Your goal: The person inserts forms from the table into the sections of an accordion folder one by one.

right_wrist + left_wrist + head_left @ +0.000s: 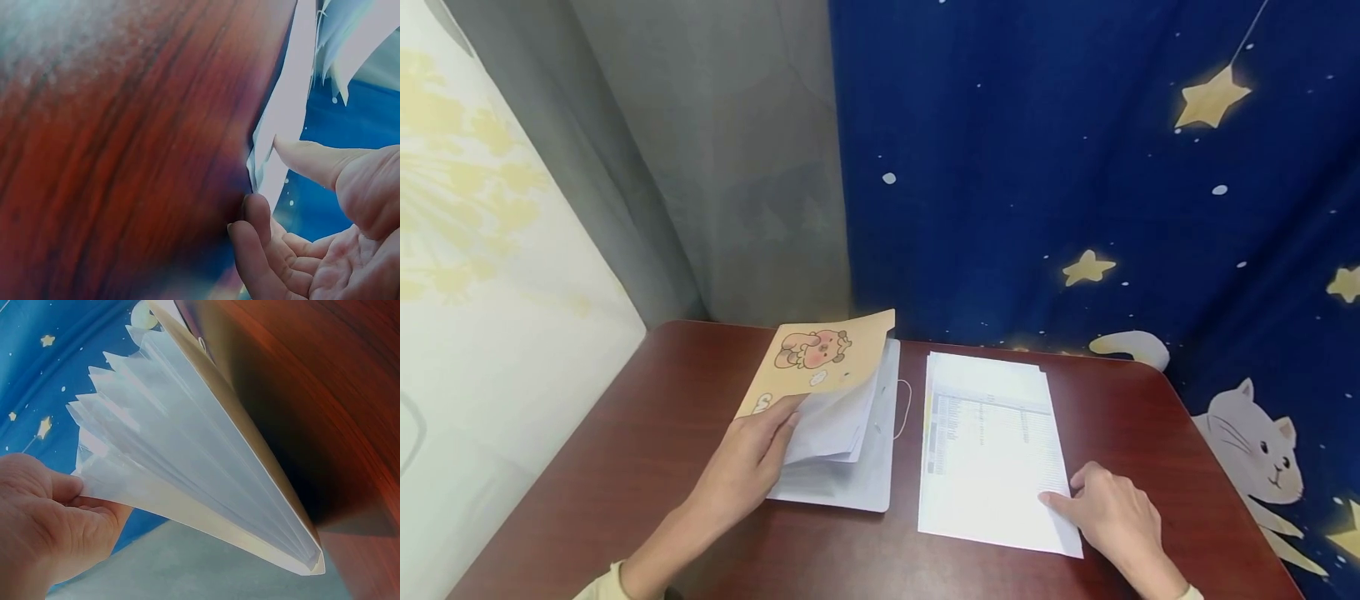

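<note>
From the head view, we see the left hand [745,462] pinching up the tan cover [850,350] of an accordion folder [876,475], a pig-like cartoon [812,348] (lying sideways to us) printed on its smooth face, left of center on a glossy red-brown table [625,433]. A thin pale cord [908,408] loops beside it; just right lies a flat paper stack [992,492], the top sheet ruled in columns too fine for us to read. In the left wrist view, we find thumb and fingers clamped on the folder's edge, translucent pockets [156,406] fanning in pointed pleats. In the right wrist view, the right hand [337,231] is loose, thumb touching the paper stack, bent fingers near its edge, a gap between, against dark-streaked wood grain
</note>
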Demonstrator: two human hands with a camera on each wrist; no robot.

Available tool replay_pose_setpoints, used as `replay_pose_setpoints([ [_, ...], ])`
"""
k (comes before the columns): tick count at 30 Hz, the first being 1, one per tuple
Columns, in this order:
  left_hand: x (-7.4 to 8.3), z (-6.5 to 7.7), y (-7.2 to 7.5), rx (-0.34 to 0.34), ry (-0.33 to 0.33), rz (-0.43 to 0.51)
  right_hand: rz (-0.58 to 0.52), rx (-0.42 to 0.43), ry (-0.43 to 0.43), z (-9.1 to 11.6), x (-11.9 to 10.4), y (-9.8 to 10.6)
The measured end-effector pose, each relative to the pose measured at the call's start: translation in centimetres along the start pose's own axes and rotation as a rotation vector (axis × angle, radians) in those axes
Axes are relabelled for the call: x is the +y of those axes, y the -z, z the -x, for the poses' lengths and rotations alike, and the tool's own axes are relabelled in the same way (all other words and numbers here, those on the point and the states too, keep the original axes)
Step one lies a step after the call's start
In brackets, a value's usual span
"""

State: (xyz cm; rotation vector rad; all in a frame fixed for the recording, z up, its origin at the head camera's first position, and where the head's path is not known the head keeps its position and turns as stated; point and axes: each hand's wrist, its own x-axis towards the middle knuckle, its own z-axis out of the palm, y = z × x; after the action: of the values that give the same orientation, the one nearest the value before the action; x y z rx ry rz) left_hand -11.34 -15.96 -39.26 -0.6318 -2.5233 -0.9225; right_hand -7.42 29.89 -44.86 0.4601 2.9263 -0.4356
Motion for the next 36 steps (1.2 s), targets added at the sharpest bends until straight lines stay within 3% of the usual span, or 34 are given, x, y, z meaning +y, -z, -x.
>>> replay_pose_setpoints([
  [24, 0.0, 0.0, 0.1, -0.013, 0.014, -0.017, -0.114, -0.067, -0.013, -0.3, 1.0, -0.3],
  [36, 0.1, -0.1, 0.2, -0.022, 0.028, -0.017, -0.153, 0.007, 0.029, 0.0, 1.3, 0.1],
])
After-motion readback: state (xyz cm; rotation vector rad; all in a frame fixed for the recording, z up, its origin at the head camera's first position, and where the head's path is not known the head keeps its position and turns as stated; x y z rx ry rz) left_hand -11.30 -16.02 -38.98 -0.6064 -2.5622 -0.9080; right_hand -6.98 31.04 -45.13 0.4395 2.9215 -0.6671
